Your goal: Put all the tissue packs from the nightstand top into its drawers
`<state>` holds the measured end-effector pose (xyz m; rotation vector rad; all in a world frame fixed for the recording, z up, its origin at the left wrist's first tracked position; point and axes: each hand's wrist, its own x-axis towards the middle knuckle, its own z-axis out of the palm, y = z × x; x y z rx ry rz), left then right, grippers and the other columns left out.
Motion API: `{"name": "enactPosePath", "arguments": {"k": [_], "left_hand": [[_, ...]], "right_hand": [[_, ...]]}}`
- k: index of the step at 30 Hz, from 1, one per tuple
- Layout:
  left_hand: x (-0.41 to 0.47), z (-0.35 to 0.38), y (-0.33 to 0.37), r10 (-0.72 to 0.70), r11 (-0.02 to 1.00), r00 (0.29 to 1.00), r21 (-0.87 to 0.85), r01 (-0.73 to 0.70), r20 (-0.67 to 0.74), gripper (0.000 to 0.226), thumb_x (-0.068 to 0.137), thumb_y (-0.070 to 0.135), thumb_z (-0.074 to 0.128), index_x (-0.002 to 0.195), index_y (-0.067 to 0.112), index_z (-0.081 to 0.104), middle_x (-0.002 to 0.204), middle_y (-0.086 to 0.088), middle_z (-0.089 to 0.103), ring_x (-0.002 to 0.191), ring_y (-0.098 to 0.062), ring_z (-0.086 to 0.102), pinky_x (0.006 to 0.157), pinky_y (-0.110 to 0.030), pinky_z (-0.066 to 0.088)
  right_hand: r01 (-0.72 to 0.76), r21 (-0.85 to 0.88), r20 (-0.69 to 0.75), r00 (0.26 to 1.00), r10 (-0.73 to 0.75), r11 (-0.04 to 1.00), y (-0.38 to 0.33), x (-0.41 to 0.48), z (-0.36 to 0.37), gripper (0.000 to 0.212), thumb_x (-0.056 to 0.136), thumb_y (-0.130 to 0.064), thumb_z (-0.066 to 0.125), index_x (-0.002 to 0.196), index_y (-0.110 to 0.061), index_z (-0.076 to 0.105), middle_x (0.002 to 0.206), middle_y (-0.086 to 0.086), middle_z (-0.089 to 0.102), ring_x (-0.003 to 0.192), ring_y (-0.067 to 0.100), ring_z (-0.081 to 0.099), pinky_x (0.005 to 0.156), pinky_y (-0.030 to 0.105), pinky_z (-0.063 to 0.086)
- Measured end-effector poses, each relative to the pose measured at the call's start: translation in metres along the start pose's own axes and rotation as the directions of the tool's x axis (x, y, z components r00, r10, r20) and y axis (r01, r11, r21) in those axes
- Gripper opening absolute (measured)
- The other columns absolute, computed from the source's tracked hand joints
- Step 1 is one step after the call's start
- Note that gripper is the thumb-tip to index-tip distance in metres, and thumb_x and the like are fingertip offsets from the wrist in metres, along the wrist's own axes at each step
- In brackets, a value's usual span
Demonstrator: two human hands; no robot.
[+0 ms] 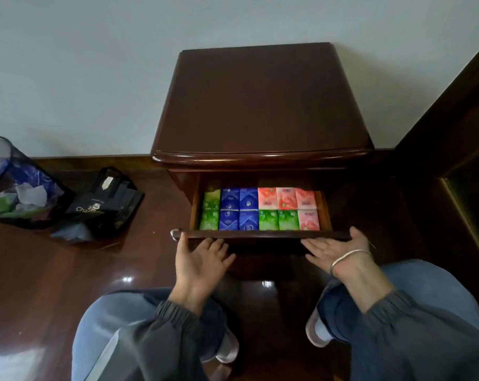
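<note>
The dark wooden nightstand [260, 105] stands against the wall with nothing on its top. Its drawer [266, 234] is pulled out and holds several tissue packs [260, 210] in two rows: green, blue and pink-red ones. My left hand [200, 262] is palm-up with fingers spread, its thumb touching the left end of the drawer front. My right hand [337, 248], with a thin bracelet on the wrist, is also palm-up, thumb at the right end of the drawer front. Neither hand holds a pack.
A black mesh bin [16, 185] with scraps stands on the floor at left, with a black bag [106, 204] beside it. Dark wooden furniture [452, 149] rises at right. My knees and shoes are low in view on the glossy wooden floor [68, 270].
</note>
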<state>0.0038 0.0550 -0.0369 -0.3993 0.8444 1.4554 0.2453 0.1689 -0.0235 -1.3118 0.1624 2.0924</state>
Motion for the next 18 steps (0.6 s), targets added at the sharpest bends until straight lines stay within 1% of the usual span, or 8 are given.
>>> {"name": "enactPosePath", "arguments": {"k": [3,6,9,10,12,15,17,18], "left_hand": [[0.042,0.028,0.014,0.059,0.998,0.998,0.019,-0.059,0.037,0.08,0.092,0.066,0.024,0.153,0.016,0.011,0.159,-0.011,0.018,0.148,-0.029,0.005,0.117,-0.056,0.003],[0.069,0.046,0.027,0.101,0.994,0.994,0.044,-0.103,0.047,0.076,0.092,0.067,0.019,0.153,0.02,0.014,0.16,-0.004,0.02,0.149,-0.026,0.002,0.116,-0.056,0.001],[0.083,0.05,0.039,0.114,0.989,0.993,0.087,-0.116,0.033,0.077,0.092,0.067,0.016,0.153,0.02,0.015,0.159,-0.002,0.022,0.149,-0.025,0.004,0.116,-0.055,0.002],[0.085,0.046,0.04,0.11,0.986,0.994,0.126,-0.111,0.014,0.076,0.093,0.067,0.015,0.152,0.02,0.017,0.158,-0.001,0.024,0.149,-0.024,0.006,0.117,-0.053,0.003],[0.081,0.038,0.043,0.088,0.966,0.995,0.247,-0.075,-0.04,0.069,0.096,0.06,0.014,0.151,0.02,0.023,0.156,0.0,0.031,0.148,-0.023,0.014,0.117,-0.049,0.01],[0.055,0.038,0.049,0.011,0.904,0.993,0.425,0.039,-0.115,0.059,0.099,0.045,0.022,0.147,0.012,0.033,0.15,-0.007,0.041,0.141,-0.024,0.031,0.112,-0.04,0.023],[0.021,0.032,0.063,0.082,0.878,0.989,0.479,-0.014,-0.122,0.053,0.098,0.04,0.03,0.138,0.01,0.045,0.141,-0.012,0.051,0.129,-0.025,0.046,0.104,-0.038,0.033],[0.004,0.026,0.071,0.15,0.872,0.98,0.484,-0.069,-0.131,0.048,0.098,0.039,0.033,0.132,0.011,0.051,0.137,-0.012,0.055,0.12,-0.023,0.053,0.097,-0.036,0.038]], "right_hand": [[0.063,0.031,0.064,0.996,-0.065,0.998,-0.017,0.033,0.028,0.083,0.09,-0.061,0.014,0.147,0.0,0.018,0.155,0.017,0.021,0.145,0.026,0.016,0.116,0.044,0.009],[0.125,0.111,0.113,0.984,-0.137,0.986,-0.029,0.058,0.044,0.08,0.091,-0.063,0.012,0.147,-0.007,0.021,0.155,0.012,0.024,0.145,0.025,0.018,0.115,0.046,0.011],[0.138,0.131,0.143,0.977,-0.156,0.982,-0.035,0.069,0.052,0.077,0.091,-0.062,0.015,0.148,-0.011,0.018,0.156,0.008,0.023,0.144,0.025,0.02,0.115,0.047,0.013],[0.137,0.107,0.149,0.977,-0.152,0.985,-0.034,0.068,0.051,0.075,0.092,-0.061,0.015,0.148,-0.013,0.019,0.155,0.008,0.024,0.143,0.026,0.022,0.115,0.047,0.014],[0.145,-0.021,0.131,0.981,-0.141,0.989,-0.031,0.059,0.047,0.067,0.095,-0.056,0.017,0.146,-0.013,0.026,0.152,0.006,0.033,0.141,0.025,0.029,0.113,0.044,0.018],[0.173,-0.328,0.101,0.984,-0.148,0.929,-0.027,0.015,0.048,0.049,0.099,-0.038,0.025,0.136,-0.012,0.044,0.143,0.007,0.047,0.13,0.02,0.044,0.106,0.036,0.028],[0.327,-0.431,0.194,0.944,-0.267,0.841,-0.033,-0.031,0.049,0.037,0.096,-0.03,0.033,0.121,-0.017,0.058,0.133,0.006,0.057,0.113,0.014,0.057,0.095,0.031,0.039],[0.429,-0.42,0.268,0.901,-0.343,0.8,-0.037,-0.057,0.051,0.033,0.093,-0.03,0.039,0.114,-0.021,0.063,0.127,0.005,0.063,0.105,0.011,0.062,0.089,0.029,0.044]]}}
